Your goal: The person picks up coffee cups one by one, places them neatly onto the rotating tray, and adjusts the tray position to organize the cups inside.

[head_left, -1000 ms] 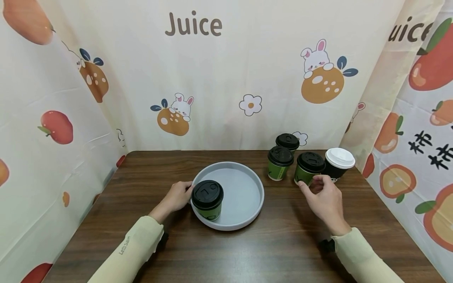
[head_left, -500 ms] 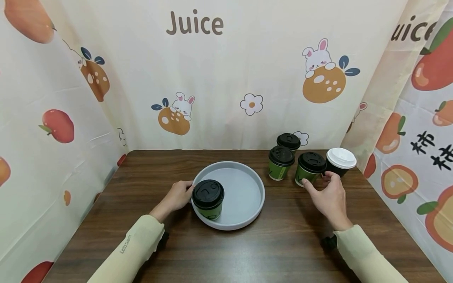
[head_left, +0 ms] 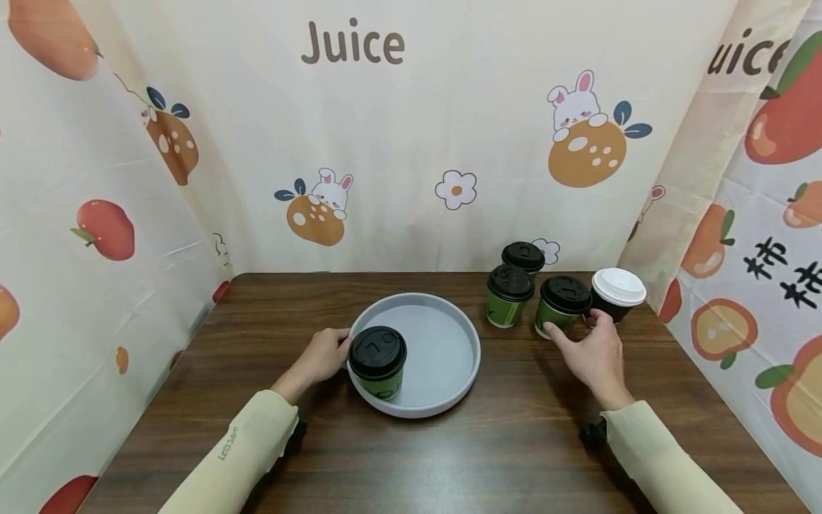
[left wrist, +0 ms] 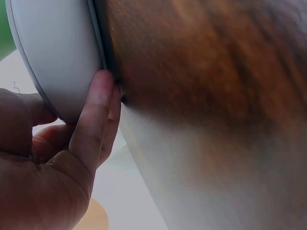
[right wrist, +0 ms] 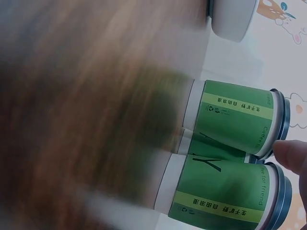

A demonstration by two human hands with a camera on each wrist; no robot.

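My left hand (head_left: 323, 355) grips the left rim of a round grey tray (head_left: 443, 350); in the left wrist view the thumb is at the upper rim and the fingers (left wrist: 91, 127) lie along the outside. On the tray's left side stands a green paper coffee cup (head_left: 384, 384) with a black lid. My right hand (head_left: 594, 360) is at another green coffee cup (head_left: 555, 319) at the back right, thumb before its front and fingers spread at its right side. Behind those fingers stands a black coffee cup (head_left: 606, 307) with a white lid.
Two more black-lidded green cups (head_left: 504, 310) stand left of the right hand, one behind the other. The wooden table (head_left: 449, 464) meets a printed curtain (head_left: 398, 143) at the back, with more curtain along both sides.
The right hand's fingers have spread away from the thumb, shifting right and slightly back toward the white-lidded cup. The left hand, tray and cups stay put.
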